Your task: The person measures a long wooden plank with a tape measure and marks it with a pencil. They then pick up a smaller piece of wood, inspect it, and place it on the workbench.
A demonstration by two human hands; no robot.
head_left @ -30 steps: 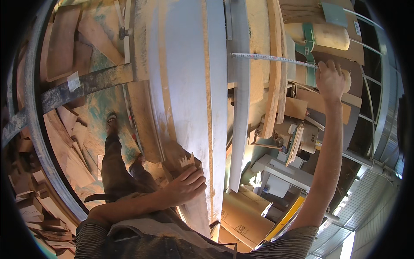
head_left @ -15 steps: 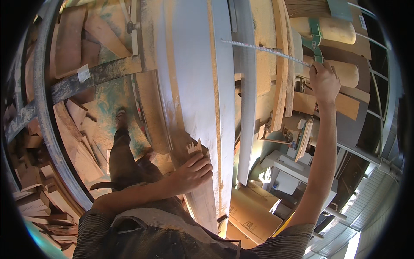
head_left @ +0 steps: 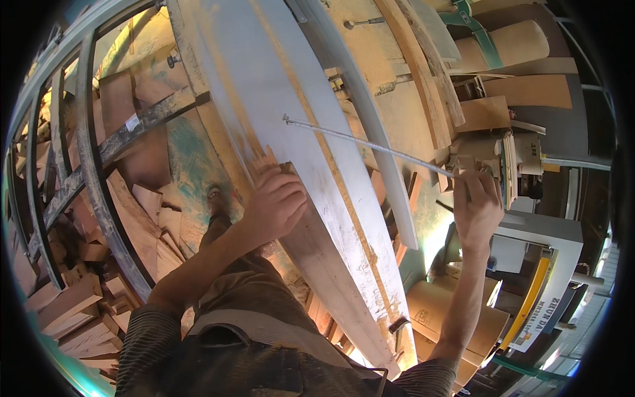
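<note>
My left hand (head_left: 274,205) is closed over the far end of a long brown wooden board (head_left: 331,288), close to its pale, splintered tip (head_left: 264,157). The board lies along a grey metal machine table (head_left: 297,142) and runs back toward my body. On the right, my right hand (head_left: 477,205) is closed around a tape measure, whose case is mostly hidden by the fingers. Its thin blade (head_left: 374,145) stretches leftward above the table, and the small end hook hangs in the air past the board's splintered tip.
A grey rail (head_left: 370,112) runs beside the table. Wooden beams (head_left: 417,69) lie farther right, past a small metal tool (head_left: 364,23). Metal framing (head_left: 89,152) and wood offcuts (head_left: 79,304) fill the left side. A cardboard box (head_left: 430,311) stands at lower right.
My right hand has come lower and nearer, bringing the tape's blade down and leftward over the table. My left hand stays on the board while the whole view has turned.
</note>
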